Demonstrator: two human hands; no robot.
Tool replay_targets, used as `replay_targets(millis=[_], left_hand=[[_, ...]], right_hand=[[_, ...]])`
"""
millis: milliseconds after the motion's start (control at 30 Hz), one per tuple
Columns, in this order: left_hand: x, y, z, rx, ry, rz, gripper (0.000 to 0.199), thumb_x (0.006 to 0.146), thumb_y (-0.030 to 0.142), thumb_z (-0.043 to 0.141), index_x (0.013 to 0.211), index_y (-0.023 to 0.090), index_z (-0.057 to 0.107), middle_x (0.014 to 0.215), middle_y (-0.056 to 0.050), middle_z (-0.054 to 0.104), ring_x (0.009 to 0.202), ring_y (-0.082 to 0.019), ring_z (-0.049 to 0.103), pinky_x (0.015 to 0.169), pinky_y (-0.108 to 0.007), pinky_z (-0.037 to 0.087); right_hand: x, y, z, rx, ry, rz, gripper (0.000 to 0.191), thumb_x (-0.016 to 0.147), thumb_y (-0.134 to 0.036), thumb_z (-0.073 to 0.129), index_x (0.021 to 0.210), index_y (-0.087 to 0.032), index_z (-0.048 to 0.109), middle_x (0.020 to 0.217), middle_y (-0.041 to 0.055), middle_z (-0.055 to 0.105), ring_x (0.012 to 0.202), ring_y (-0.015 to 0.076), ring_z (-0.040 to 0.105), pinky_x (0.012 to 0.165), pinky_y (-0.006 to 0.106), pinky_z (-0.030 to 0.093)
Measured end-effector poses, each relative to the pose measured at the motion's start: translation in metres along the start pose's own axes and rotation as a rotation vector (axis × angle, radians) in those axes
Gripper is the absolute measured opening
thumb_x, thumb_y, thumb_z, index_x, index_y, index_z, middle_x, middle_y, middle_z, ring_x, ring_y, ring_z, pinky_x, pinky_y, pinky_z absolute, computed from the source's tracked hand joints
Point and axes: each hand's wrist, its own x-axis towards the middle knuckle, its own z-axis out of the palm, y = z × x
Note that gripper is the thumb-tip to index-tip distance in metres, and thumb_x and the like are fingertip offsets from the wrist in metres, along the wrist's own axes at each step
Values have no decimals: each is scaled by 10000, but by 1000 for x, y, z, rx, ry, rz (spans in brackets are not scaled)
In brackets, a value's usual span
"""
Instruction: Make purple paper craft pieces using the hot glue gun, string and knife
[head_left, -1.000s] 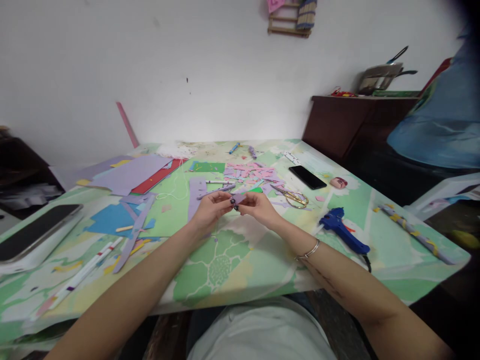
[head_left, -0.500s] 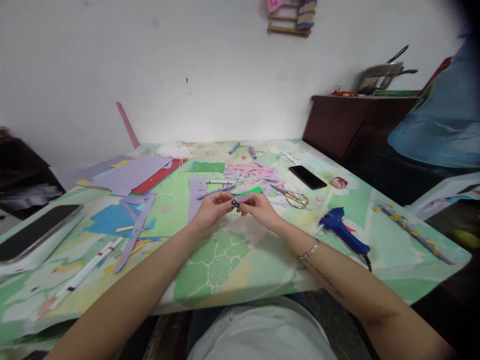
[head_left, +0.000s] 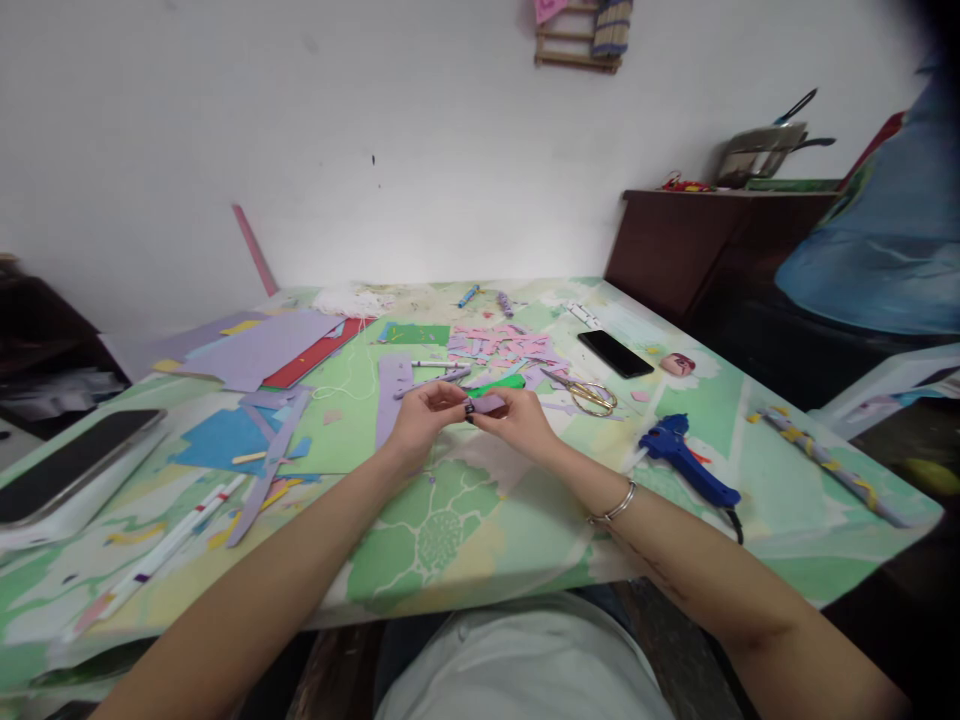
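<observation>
My left hand (head_left: 427, 418) and my right hand (head_left: 523, 420) meet over the middle of the table, fingertips nearly touching. Between their pinched fingers is a small purple paper strip (head_left: 489, 402), mostly covered by the fingers. Something small and dark (head_left: 469, 408) shows at the fingertips; its kind is unclear. Just behind my right fingers lies a bright green piece (head_left: 504, 384). Gold-handled scissors (head_left: 592, 397) rest on the table to the right of my right hand. A purple sheet (head_left: 391, 395) lies to the left of my left hand, with a white marker (head_left: 439, 365) beyond it.
A blue glue gun (head_left: 691, 465) lies right of my right forearm, near a black phone (head_left: 616, 353). Pink paper scraps (head_left: 499, 345) spread behind my hands. On the left are blue paper (head_left: 221, 440), purple sheets (head_left: 262, 345) and another phone (head_left: 75, 465). A wrapped stick (head_left: 829, 465) is far right.
My fingers have shifted slightly around the purple strip, and less of it shows above them. The green piece behind is more visible. Other things on the table stay put.
</observation>
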Motion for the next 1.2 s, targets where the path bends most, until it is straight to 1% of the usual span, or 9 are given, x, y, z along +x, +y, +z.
replay_targets(millis=[133,367,533,600,700,767,867,1033,1200], left_hand=[[-1,0,0,46,-5,20,223,576,201,793,736,146,647,724,-13,645,675,-125,597,672,-256,464],[-1,1,-1,41,-30,12,225,573,197,799,740,145,658,708,-10,651,656,-121,595,681,-262,471],[1,2,-2,-18,-93,-24,279,561,180,808,811,146,687,786,-39,682,729,-147,619,740,-284,471],[0,4,-2,-38,-154,-53,317,568,184,804,864,139,699,829,-63,695,771,-167,627,775,-302,466],[-1,8,-2,-61,-224,-86,338,596,196,788,917,128,703,852,-82,701,810,-185,629,811,-322,452],[-3,9,-1,-73,-224,-99,353,594,192,787,931,131,701,831,-74,701,803,-183,628,809,-321,446],[-4,10,-1,-85,-200,-108,345,563,170,799,894,142,703,789,-49,690,746,-162,622,767,-305,448],[-4,10,1,-87,-224,-97,275,565,159,791,822,137,696,806,-49,676,743,-158,614,741,-294,449],[-4,10,1,-122,-241,-88,245,610,217,778,831,142,705,774,-56,680,719,-158,615,735,-309,455]], right_hand=[[0,-3,-1,-94,15,-10,126,675,-263,671,713,-143,675,655,33,673,588,154,597,554,245,443],[0,-2,-1,-81,24,-5,99,668,-227,636,702,-144,679,621,17,650,584,146,582,532,230,416],[1,-1,-2,-34,47,15,132,658,-251,643,701,-132,682,592,14,628,585,146,577,506,223,409],[1,0,-2,27,22,31,178,664,-278,649,740,-124,694,608,20,640,581,143,586,508,226,427],[2,-2,-3,243,-46,95,214,638,-268,673,779,-110,702,616,25,649,551,131,582,510,235,453],[3,-4,-4,393,-78,131,196,609,-231,684,759,-107,702,603,20,648,534,122,572,515,239,464],[4,-8,-6,512,-80,159,143,578,-164,670,710,-117,701,563,-1,641,503,103,551,513,229,463],[4,-10,-7,558,-78,183,92,573,-128,629,644,-127,688,538,-14,633,490,91,539,510,214,450],[4,-9,-7,562,-114,195,115,572,-147,645,670,-126,701,541,-10,630,489,92,535,499,215,443]])
